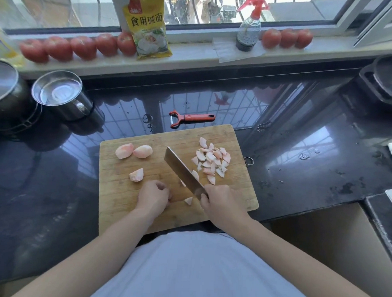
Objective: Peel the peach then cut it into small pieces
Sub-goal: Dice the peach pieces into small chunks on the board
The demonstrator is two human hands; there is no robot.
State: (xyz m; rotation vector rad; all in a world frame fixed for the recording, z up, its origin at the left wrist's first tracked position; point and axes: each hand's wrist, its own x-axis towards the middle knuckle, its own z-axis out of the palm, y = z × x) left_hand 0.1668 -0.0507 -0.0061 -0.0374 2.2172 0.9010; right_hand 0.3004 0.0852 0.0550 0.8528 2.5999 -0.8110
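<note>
A wooden cutting board [156, 214] lies on the dark counter. Two peeled peach chunks [133, 151] sit at its far left, and a smaller wedge [136, 175] lies nearer me. A heap of small cut peach pieces [212, 159] covers the board's right side. One loose piece [188, 200] rests between my hands. My right hand [219, 203] grips the handle of a cleaver [181, 170], whose blade slants up to the left. My left hand [153, 194] rests curled on the board; what is under its fingers is hidden.
A red peeler [189, 118] lies on the counter behind the board. Metal pots [58, 90] stand at the left. Tomatoes [82, 47], a yellow packet [148, 27] and a spray bottle [248, 31] line the windowsill. A stove burner [386, 82] is at the right.
</note>
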